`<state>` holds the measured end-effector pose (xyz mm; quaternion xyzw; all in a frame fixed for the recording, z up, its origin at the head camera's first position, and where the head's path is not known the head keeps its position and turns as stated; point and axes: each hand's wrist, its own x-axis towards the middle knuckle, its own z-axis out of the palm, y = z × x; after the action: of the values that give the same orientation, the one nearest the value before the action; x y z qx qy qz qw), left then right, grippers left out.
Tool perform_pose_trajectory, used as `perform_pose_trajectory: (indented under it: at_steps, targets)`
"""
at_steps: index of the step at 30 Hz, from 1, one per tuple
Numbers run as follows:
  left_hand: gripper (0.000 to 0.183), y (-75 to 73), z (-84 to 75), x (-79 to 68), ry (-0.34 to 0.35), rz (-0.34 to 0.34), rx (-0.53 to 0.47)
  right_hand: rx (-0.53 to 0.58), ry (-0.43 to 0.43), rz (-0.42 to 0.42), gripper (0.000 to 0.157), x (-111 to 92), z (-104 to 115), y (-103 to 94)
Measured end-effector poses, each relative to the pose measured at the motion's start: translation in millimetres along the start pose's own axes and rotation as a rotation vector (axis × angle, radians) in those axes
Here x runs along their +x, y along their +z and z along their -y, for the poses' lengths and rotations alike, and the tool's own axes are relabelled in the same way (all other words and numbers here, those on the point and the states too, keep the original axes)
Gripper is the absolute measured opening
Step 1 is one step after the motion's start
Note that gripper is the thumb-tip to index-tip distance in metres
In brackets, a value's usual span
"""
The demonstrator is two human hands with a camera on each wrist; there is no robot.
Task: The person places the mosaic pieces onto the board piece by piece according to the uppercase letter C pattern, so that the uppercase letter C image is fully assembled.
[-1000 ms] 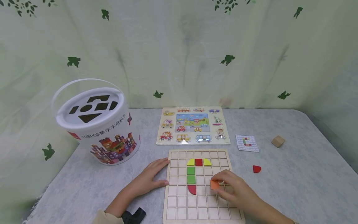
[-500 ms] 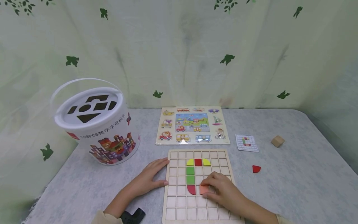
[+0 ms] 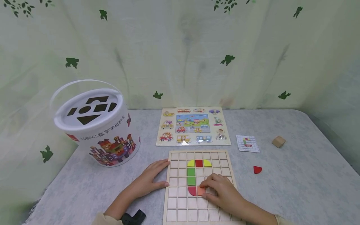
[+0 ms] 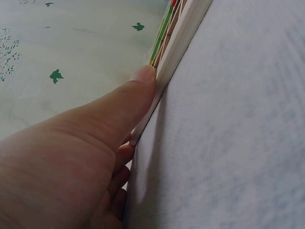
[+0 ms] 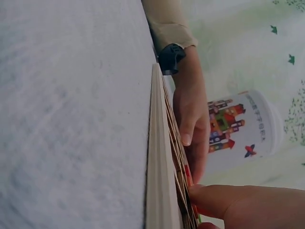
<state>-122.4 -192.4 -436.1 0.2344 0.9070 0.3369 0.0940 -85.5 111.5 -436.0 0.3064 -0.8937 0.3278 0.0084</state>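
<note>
A wooden grid board [image 3: 182, 203] lies on the table. On it are two yellow quarter-circles, such as the left one [image 3: 191, 163], a red square [image 3: 199, 163], two green squares [image 3: 191, 176] and a red quarter-circle [image 3: 192, 191]. My right hand [image 3: 220, 190] pinches an orange square tile [image 3: 200, 191] between thumb and fingertips, right beside that red quarter-circle. My left hand [image 3: 150, 178] rests at the board's left edge with fingers extended; in the left wrist view its thumb [image 4: 138, 88] touches the board's side [image 4: 167, 62].
A loose red quarter-circle [image 3: 257, 169], a small pattern card [image 3: 240, 147] and a wooden cube [image 3: 278, 141] lie to the right. Behind the board is a vehicle picture puzzle [image 3: 166, 142]. A white lidded bucket [image 3: 92, 131] stands at the left.
My right hand has carried the orange tile leftward across the board, up to the cell beside the red quarter-circle. My left hand has stayed at the board's edge.
</note>
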Motion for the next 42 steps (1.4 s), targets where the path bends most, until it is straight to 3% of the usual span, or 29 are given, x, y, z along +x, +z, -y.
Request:
perform_pose_trajectory:
  at_steps: [4,7,9,12,15,19,23,27,33,42]
  targets:
    - [0.076,-0.6,0.8,-0.5,-0.009,0.005,0.004,0.021,0.028,0.097,0.023,1.7,2.3,-8.0]
    - [0.076,-0.9,1.0,-0.9,-0.008,0.004,0.004,0.086,0.07,0.201,0.034,2.6,3.9,-21.1]
    - [0.076,-1.0,0.8,-0.8,0.0,0.004,0.001,0.112,0.086,0.227,0.041,1.9,4.1,-32.1]
    - [0.075,-1.1,0.2,-0.7,0.012,0.003,0.006,0.099,0.078,0.18,0.044,-0.8,2.2,-49.4]
    - [0.075,-1.0,-0.6,-1.0,0.01,0.003,0.01,0.034,0.045,0.06,0.046,-6.5,-5.4,-65.3]
    - [0.075,-1.4,-1.3,-1.4,0.003,0.001,0.014,-0.067,-0.012,-0.091,0.051,-16.9,-23.9,-81.0]
    - [0.076,-1.5,-1.3,-1.2,0.006,0.003,0.018,-0.13,-0.014,-0.166,0.054,-28.8,-43.7,-90.7]
    - [0.076,-1.2,-0.9,-0.9,0.008,0.003,0.015,-0.134,0.028,-0.186,0.053,-38.1,-64.5,-94.4]
    - [0.076,-0.4,-0.2,-0.1,0.02,-0.005,0.017,-0.135,0.168,-0.115,0.047,-45.0,-91.9,-94.2]
    - [0.076,-0.7,-0.3,-0.6,0.007,0.003,0.005,-0.153,0.265,-0.113,0.025,-43.9,-103.7,-97.4]
